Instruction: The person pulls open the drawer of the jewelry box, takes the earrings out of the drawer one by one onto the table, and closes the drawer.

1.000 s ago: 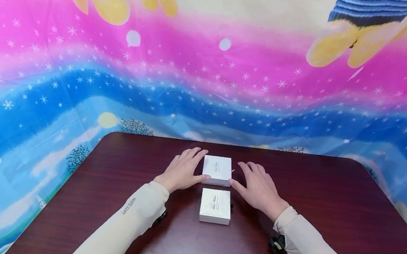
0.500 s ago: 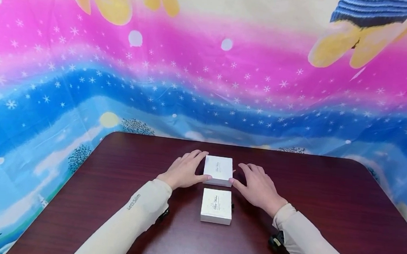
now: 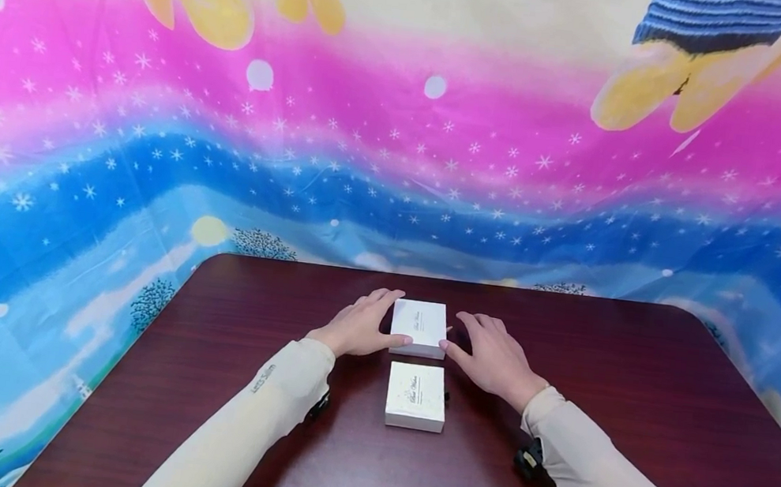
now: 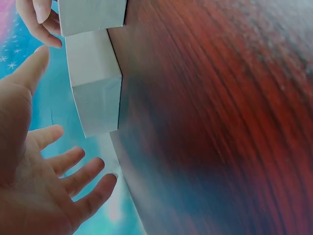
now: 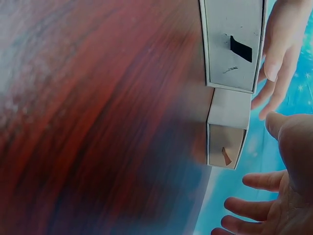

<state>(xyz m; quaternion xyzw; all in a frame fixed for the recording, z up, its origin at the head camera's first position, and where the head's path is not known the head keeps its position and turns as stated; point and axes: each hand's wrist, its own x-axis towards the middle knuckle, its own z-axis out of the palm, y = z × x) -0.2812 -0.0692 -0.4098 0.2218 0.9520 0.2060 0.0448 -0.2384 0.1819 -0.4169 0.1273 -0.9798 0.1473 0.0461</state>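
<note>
Two small white drawer-style boxes with printed lettering lie one behind the other. The far box (image 3: 419, 326) sits between both hands; its drawer front (image 5: 227, 142), brownish with a short pull tab, faces right. The near box (image 3: 416, 397) has a black ribbon tab (image 5: 241, 49) on its right side. My left hand (image 3: 357, 326) is at the far box's left, fingers spread; its thumb overlaps the front left corner in the head view, but the left wrist view shows a gap. My right hand (image 3: 495, 355) is at the far box's right, fingers spread and holding nothing.
Both boxes stand on a dark red-brown wooden table (image 3: 602, 408) with rounded far corners. Behind it hangs a printed cloth (image 3: 400, 149) with snowflakes, in pink and blue. Dark wrist devices are strapped at both cream sleeves (image 3: 243, 418).
My left hand has shifted slightly right, towards the far box. The right hand has barely moved, and both boxes stay in place. The head view has shifted a little.
</note>
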